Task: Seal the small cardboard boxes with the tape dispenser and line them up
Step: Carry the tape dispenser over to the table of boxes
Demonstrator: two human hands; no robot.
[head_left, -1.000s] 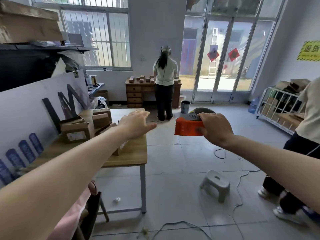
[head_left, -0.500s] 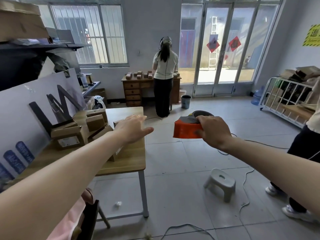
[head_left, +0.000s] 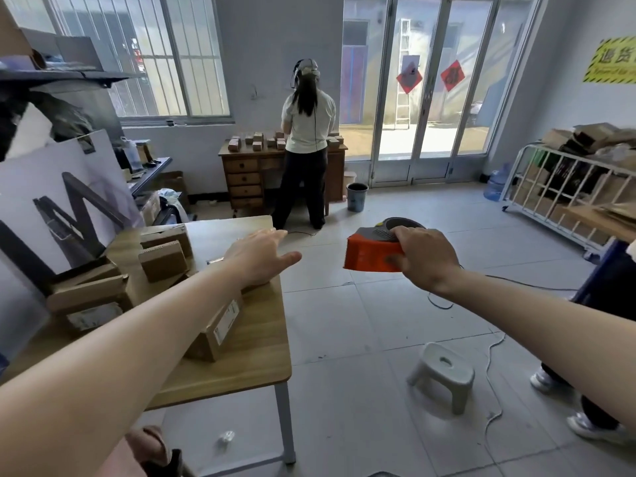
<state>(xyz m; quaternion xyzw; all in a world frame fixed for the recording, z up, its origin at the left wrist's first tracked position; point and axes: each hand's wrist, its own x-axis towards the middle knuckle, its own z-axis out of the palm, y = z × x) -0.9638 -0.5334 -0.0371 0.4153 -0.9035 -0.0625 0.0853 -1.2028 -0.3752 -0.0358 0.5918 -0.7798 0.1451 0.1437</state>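
Note:
My right hand (head_left: 425, 258) grips an orange tape dispenser (head_left: 370, 253) in mid-air, off the table's right side, above the floor. My left hand (head_left: 260, 256) reaches out flat with fingers apart over the wooden table (head_left: 254, 359), holding nothing. Under my left forearm lies a small cardboard box (head_left: 220, 327) with a white label. Several more small cardboard boxes (head_left: 161, 259) are piled at the table's left, some with open flaps.
A white sign board (head_left: 51, 201) leans behind the pile. A grey plastic stool (head_left: 444, 373) and loose cables lie on the floor at right. A person stands at a wooden desk (head_left: 247, 173) far back. Another person's legs show at the right edge.
The view has shifted slightly and both arms have drifted a little lower and right in frame. The dispenser stays in my right hand; my left hand stays spread over the table.

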